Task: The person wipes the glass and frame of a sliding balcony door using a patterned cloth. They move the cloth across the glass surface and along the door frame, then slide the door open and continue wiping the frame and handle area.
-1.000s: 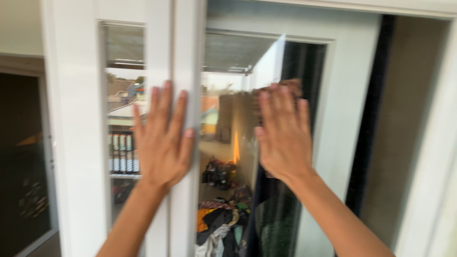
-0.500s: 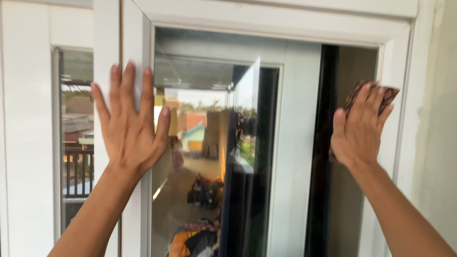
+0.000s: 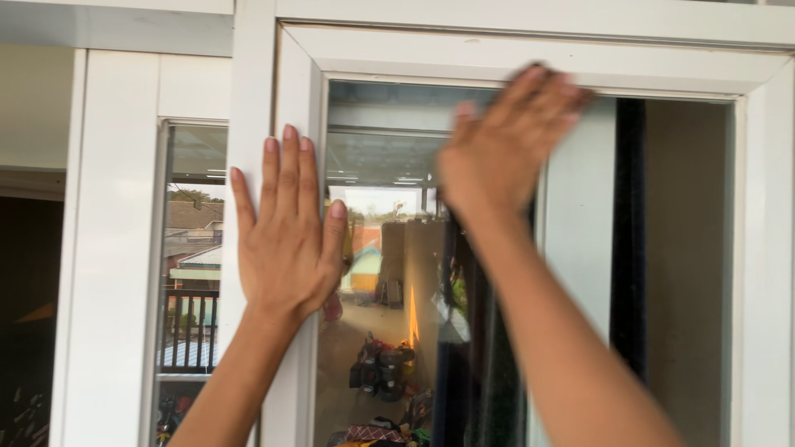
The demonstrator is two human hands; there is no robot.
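My left hand [image 3: 286, 240] lies flat with fingers spread on the white upright frame [image 3: 257, 99] of a window. My right hand [image 3: 501, 153] is blurred and pressed against the upper part of the glass pane [image 3: 389, 273], just below the top of the frame. A sliver of dark cloth [image 3: 582, 93] shows past its fingertips; the rest of the cloth is hidden under the palm. The glass reflects houses, a street and a parked motorbike.
A second narrow pane [image 3: 190, 273] sits left of the upright, with a white panel [image 3: 108, 248] beside it. On the right stand a dark vertical strip [image 3: 629, 240] and the white outer frame [image 3: 770, 248]. A dark opening [image 3: 29, 331] is at far left.
My right hand has swept from the right edge of the pane leftward and up to the top middle. My left hand has stayed flat on the upright, and the view has shifted.
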